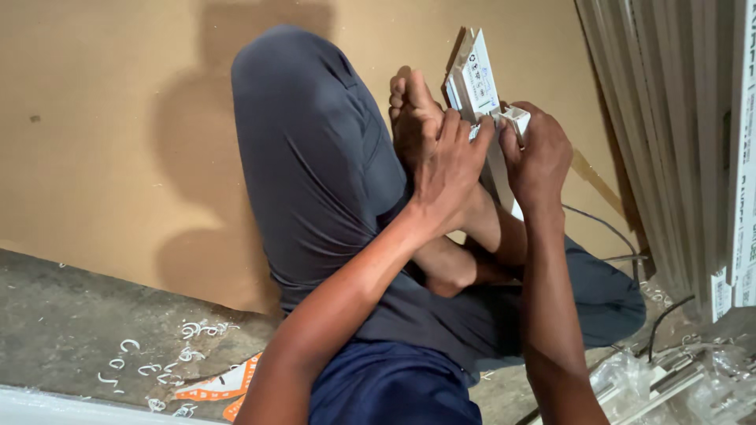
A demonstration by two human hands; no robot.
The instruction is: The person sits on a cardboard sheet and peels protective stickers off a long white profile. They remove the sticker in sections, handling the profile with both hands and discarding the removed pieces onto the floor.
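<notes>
Person's sitting cross-legged on a sheet of brown board [102, 134], both hands up in the upper right-centre of the frame working on a white plastic profile [472, 79], the window-frame kind, with a printed label on its face. The profile stands tilted, lower end tucked down beside the bare foot [413, 114], which looks like it's bracing the piece.

Left hand [449, 169] is wrapped round the profile, fingers closed on it. Right hand [539, 157] is clamped on a small white plastic fitting [516, 118], pressing it against the profile's edge. Looks like the fitting step: seating that little piece into the profile. It doesn't look fully home yet, so the next bit probably calls for lining it up square and pushing firmly while the left hand and foot hold things steady.

Around that: curly white shavings [157, 354] on the concrete at lower left, stacked white profiles [685, 134] along the right edge, clear plastic wrap [669, 386] at lower right.
</notes>
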